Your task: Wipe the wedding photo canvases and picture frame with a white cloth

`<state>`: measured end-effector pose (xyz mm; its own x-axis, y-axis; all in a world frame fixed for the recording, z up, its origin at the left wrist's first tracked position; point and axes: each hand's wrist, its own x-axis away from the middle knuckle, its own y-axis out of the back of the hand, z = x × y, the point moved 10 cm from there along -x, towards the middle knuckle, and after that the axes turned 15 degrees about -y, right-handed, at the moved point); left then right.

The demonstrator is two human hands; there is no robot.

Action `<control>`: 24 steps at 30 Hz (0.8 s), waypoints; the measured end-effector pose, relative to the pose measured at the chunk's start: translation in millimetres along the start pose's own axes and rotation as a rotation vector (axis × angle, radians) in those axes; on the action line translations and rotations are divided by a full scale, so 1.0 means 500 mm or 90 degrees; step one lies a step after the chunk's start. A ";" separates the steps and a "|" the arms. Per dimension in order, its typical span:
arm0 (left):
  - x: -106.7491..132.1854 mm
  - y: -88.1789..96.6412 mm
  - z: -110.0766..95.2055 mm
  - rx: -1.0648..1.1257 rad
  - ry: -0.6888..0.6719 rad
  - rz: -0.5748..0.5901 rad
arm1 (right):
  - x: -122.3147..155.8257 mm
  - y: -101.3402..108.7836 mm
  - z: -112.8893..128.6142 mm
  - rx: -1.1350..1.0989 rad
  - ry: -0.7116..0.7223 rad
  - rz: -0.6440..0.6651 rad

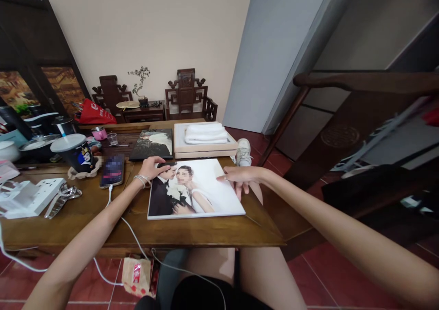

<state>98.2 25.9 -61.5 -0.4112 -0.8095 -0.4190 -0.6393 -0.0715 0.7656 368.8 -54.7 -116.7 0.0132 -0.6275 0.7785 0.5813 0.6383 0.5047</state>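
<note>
A thin, white-edged wedding photo album (202,193) lies on the wooden table (192,234), its cover showing a couple and a bouquet. My left hand (154,169) grips its upper left edge, with the thumb over the cover. At the right edge, my right hand (238,177) holds it with a finger on the cover and the other fingers bent down beside the edge. Just behind it lie a dark photo album (152,144) and a shallow pale box (202,152) bearing a folded white cloth (205,133).
On the left are a charging phone (112,170), a lidded dark cup (80,152), a power strip (44,195) and glasses (63,200). A pink mug (99,133) stands farther back. A white cable (132,232) hangs over the front edge. A wooden chair (339,131) stands right.
</note>
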 end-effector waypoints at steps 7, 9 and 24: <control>0.000 -0.004 -0.006 -0.010 0.000 0.007 | 0.006 0.013 0.007 0.120 -0.027 0.020; 0.000 -0.004 -0.008 -0.016 -0.004 0.003 | 0.009 0.040 0.026 0.151 0.003 -0.040; 0.004 -0.013 -0.007 -0.034 -0.022 -0.004 | 0.057 0.151 0.316 0.481 0.347 -0.779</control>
<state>103.8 22.8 -65.3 -0.4300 -0.7887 -0.4394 -0.6063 -0.1084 0.7878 284.7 46.3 2.5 0.2342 -0.8939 -0.3823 -0.0749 -0.4086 0.9096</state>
